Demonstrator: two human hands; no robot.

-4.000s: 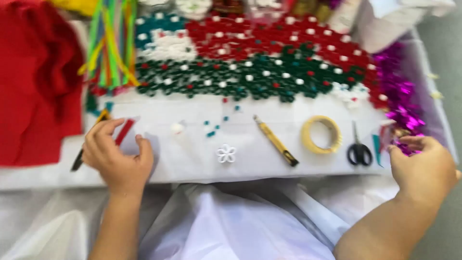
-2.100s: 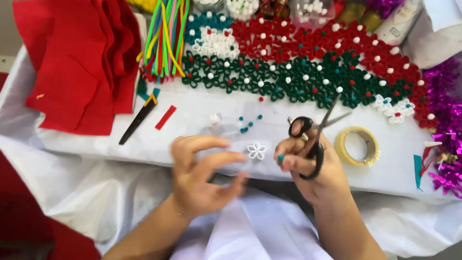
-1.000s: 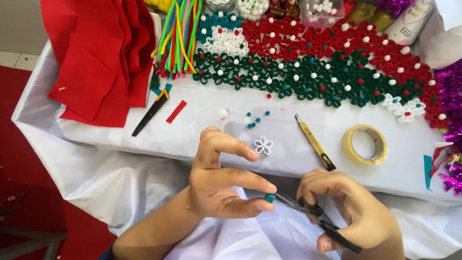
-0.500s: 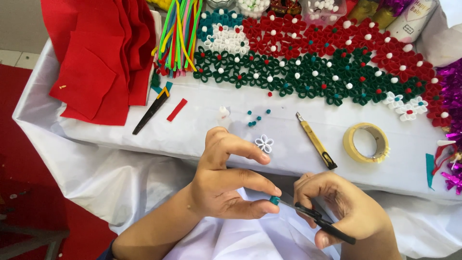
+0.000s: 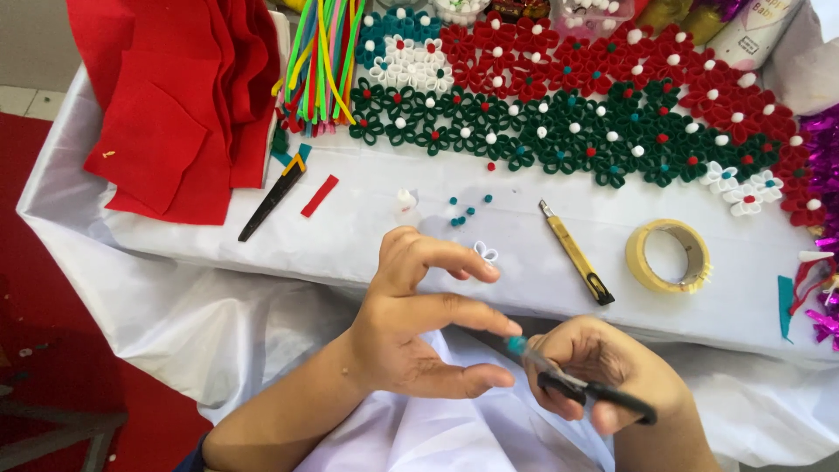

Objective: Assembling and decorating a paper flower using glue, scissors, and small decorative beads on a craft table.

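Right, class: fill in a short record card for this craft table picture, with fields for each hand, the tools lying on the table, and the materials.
left hand: left hand open-fingered, pinching a small teal piece at the fingertips
right hand: right hand gripping black scissors, blades at the teal piece
tools on table: yellow utility knife; tape roll; black tool
materials: red felt; coloured pipe cleaners; red, green and white flower pieces; loose teal beads
surface: white tablecloth
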